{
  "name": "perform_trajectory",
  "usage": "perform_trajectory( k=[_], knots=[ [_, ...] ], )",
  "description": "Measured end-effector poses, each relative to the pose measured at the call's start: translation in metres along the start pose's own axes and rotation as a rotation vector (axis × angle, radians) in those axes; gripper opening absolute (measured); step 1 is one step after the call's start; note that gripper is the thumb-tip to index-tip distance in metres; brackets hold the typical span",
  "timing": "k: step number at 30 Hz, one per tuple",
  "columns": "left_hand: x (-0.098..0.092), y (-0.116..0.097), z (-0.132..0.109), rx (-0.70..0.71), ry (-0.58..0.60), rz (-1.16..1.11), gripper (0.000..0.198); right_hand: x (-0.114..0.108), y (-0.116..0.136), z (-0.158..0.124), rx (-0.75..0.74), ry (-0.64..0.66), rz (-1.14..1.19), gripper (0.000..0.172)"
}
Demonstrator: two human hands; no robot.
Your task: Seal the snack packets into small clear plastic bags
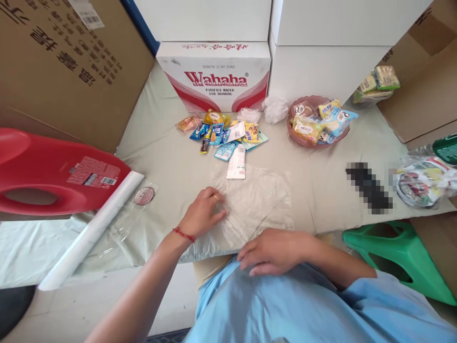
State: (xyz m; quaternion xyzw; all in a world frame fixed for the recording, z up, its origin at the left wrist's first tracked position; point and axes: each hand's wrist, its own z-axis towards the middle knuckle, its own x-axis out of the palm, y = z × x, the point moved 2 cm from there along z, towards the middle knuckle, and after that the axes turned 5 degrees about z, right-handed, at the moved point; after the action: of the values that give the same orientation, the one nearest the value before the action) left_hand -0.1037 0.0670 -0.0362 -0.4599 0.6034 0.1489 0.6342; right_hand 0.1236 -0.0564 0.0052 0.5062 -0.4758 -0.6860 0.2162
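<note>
Left of the clear plastic sheet (259, 200), which lies flat on the cloth (323, 190): left hand (203, 211), thumb and fingers apart; contact with its edge hard to judge. Nearer than sheet: right hand (274, 251), fingers slightly parted, nothing visibly held. Beyond sheet: heaped snack packets (216, 134).

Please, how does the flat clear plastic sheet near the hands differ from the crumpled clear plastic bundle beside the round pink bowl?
The clear plastic sheet lies spread out; the crumpled plastic bundle is bunched up. The sheet looks larger and more see-through, the bundle smaller and whiter. Both rest on the pale green cloth.
</note>
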Motion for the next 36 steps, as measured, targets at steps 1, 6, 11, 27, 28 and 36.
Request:
perform_trajectory(
  k=[1,6,11,27,28,36],
  knots=[
    [0.001,0.0,-0.005,0.021,0.004,0.0,0.037,-0.011,0.0,-0.006,0.023,-0.065,0.078,0.026],
    [0.009,0.001,-0.03,0.086,0.043,0.074,0.071,-0.038,-0.03,-0.017,0.447,-0.623,-0.224,0.036],
    [0.014,0.019,-0.054,0.108,0.1,0.137,0.086,-0.028,-0.079,-0.024,0.66,-0.555,-0.571,0.058],
    [0.017,0.027,-0.069,0.044,0.122,0.051,0.087,-0.014,-0.027,0.057,0.197,-0.193,-0.442,0.034],
    [0.015,0.029,-0.07,0.05,0.127,0.048,0.084,0.004,-0.025,0.069,0.164,-0.154,-0.459,0.041],
    [-0.013,0.003,-0.066,-0.091,-0.233,0.029,0.045,0.057,-0.045,0.084,0.071,-0.156,-0.583,0.055]
  ],
)
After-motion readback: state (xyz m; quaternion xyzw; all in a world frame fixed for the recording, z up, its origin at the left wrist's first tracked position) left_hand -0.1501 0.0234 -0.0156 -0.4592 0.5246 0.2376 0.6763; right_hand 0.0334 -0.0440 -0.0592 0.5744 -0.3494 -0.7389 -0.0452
